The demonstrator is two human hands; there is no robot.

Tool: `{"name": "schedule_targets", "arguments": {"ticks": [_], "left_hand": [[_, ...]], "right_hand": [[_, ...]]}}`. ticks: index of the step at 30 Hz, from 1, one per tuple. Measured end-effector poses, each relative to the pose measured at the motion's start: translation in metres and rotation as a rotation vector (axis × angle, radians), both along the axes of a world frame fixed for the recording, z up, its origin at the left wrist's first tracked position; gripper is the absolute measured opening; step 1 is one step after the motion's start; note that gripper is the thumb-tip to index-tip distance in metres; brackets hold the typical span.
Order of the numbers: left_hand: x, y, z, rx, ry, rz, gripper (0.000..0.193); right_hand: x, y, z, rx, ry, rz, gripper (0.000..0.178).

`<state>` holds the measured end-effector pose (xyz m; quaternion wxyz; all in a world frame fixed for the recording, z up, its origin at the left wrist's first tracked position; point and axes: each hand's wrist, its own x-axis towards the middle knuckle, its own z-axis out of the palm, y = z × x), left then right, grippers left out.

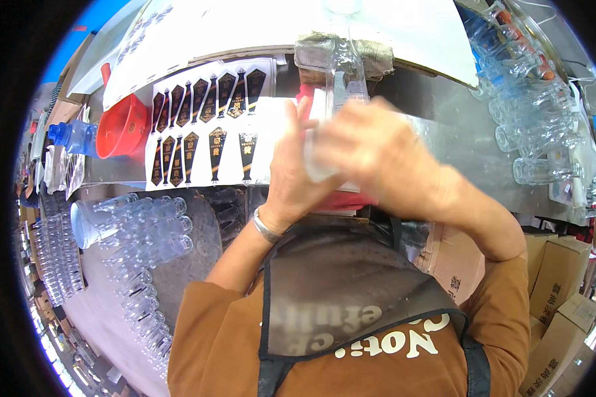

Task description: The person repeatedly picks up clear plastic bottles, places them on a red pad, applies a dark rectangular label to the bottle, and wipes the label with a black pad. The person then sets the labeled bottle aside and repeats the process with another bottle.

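My left hand (290, 162), with a silvery bracelet at its wrist, is at the table's near edge, its upper fingers pointing away from me. The fingers curve round a pale, translucent thing (316, 162) whose kind I cannot make out. Right beside it, my right hand (381, 149) is smeared by motion, so its grip is unclear; it overlaps the left hand's fingertips. Just beyond the hands, a clear glass bottle (346, 63) lies across a cloth-wrapped block (311, 54). Left of my left hand lies a white sheet (204, 135) of black, tie-shaped labels with gold and orange marks.
A red plastic bowl (122, 129) and a blue-capped bottle (76, 135) stand at the table's left. Several glass bottles (533, 126) lie along the right side. More glassware (142, 245) is grouped at lower left. Cardboard boxes (556, 284) stand at lower right.
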<state>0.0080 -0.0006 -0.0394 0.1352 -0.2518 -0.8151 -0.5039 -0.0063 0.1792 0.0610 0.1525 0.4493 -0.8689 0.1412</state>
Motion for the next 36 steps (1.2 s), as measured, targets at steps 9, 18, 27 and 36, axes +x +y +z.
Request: {"name": "schedule_targets", "arguments": {"ticks": [9, 18, 27, 36], "left_hand": [[0.009, 0.002, 0.006, 0.026, -0.137, 0.016, 0.134], [0.006, -0.008, 0.004, 0.013, -0.133, -0.068, 0.125], [-0.079, -0.035, 0.054, -0.136, -0.009, -0.021, 0.078], [-0.2, 0.036, 0.056, -0.306, -0.134, -0.159, 0.061]], "right_hand": [[-0.034, 0.001, -0.003, -0.149, 0.086, -0.143, 0.014], [-0.009, 0.028, -0.01, -0.358, -0.137, 0.066, 0.022], [0.017, 0.051, -0.042, -0.61, -0.297, 0.019, 0.023], [-0.023, 0.018, -0.006, -0.149, 0.097, -0.221, 0.014]]}}
